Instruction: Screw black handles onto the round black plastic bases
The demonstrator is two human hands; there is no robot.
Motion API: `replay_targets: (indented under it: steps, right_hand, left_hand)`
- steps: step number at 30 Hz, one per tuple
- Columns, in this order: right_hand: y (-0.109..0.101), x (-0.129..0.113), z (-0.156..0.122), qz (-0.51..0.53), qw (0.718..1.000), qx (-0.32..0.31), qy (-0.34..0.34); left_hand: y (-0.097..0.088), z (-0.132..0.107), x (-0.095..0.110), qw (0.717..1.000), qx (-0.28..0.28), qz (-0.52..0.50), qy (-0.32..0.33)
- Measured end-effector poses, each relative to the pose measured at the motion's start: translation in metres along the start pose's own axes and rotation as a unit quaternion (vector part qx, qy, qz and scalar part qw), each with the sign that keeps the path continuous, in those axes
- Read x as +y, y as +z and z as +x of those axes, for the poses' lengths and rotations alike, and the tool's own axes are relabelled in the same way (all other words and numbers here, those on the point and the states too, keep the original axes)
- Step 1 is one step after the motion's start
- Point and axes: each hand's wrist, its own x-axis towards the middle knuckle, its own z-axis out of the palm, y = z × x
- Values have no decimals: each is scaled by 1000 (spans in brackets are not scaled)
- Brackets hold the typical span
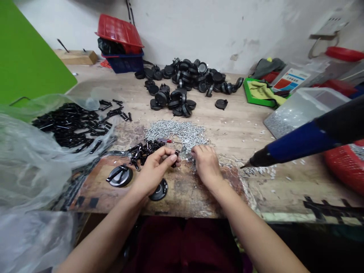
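My left hand (pixel 160 165) is closed around a small black plastic part (pixel 176 153), mostly covered by the fingers. My right hand (pixel 207 163) reaches down at the near edge of a pile of silver screws (pixel 173 129), fingers bent together; whatever they pinch is hidden. Black clips (pixel 139 153) lie heaped just left of my left hand. A round black disc (pixel 159 190) rests under my left wrist, partly covered. Another round disc with a black bar across it (pixel 120 176) sits further left. A screwdriver with a red handle (pixel 165 140) lies against the screws.
A blue-and-black power screwdriver (pixel 295 142) juts in from the right, tip low over the table. Many black round parts (pixel 184 76) are piled at the back. A plastic bag of black clips (pixel 71 123) spreads left. A clear bin (pixel 307 106) and red basket (pixel 347 167) stand right.
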Motion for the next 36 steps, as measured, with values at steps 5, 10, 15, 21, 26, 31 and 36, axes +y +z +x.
replay_targets:
  steps: [5, 10, 15, 21, 26, 31, 36]
  right_hand:
    - [4, 3, 0, 165, 985, 54, 5]
    - [3, 0, 2, 335, 937, 91, 40]
    - [-4, -23, -6, 521, 847, 94, 57]
    - [-13, -45, -17, 523, 832, 177, 49]
    - [-19, -43, -13, 584, 798, 117, 95]
    - [-19, -49, -4, 674, 722, -72, 140]
    - [-8, -55, -20, 565, 818, -83, 66]
  left_hand:
    - [2, -5, 4, 974, -30, -198, -107]
    - [2, -12, 10, 965, -33, -227, -125]
    - [16, -21, 9, 976, 37, -204, -68]
    - [29, -33, 8, 993, 92, -74, 11]
    - [21, -39, 16, 997, 64, 29, 42]
    - [-4, -44, 24, 997, -12, 65, 25]
    - [-39, -53, 24, 970, 76, 228, 33]
